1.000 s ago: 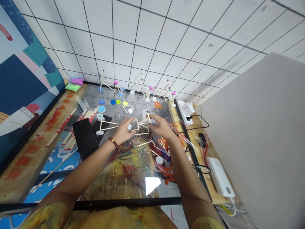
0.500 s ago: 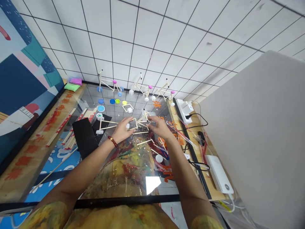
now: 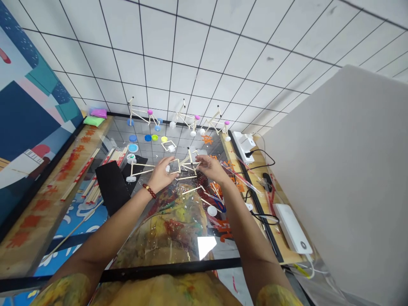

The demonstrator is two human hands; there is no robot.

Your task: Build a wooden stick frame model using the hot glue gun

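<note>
Between my hands is a small bicycle model (image 3: 187, 162) of pale wooden sticks, with a dark-tipped stick standing up from it. My left hand (image 3: 162, 173), wearing a beaded bracelet, pinches the left end of the model by a white wheel. On the other side, the thumb and fingers of my right hand (image 3: 211, 168) close on its right end; the exact contact is partly hidden. Left of my left hand lies a stick frame (image 3: 142, 170) with white cap wheels. Loose sticks (image 3: 191, 191), blue-handled scissors (image 3: 219, 205) and a white cap (image 3: 212, 211) lie nearer me.
Several similar stick bicycles (image 3: 186, 117) with pink seats stand along the wall. Coloured caps (image 3: 148, 138) lie before them. Chopsticks (image 3: 97, 180) and a black sheet (image 3: 112, 185) are at left. A power strip (image 3: 244, 146), cables and a white box (image 3: 292, 227) line the right side.
The view has shifted slightly. My right hand's fingers have drawn closer together at the model's right end, and the model has turned a little. My left hand keeps its grip.
</note>
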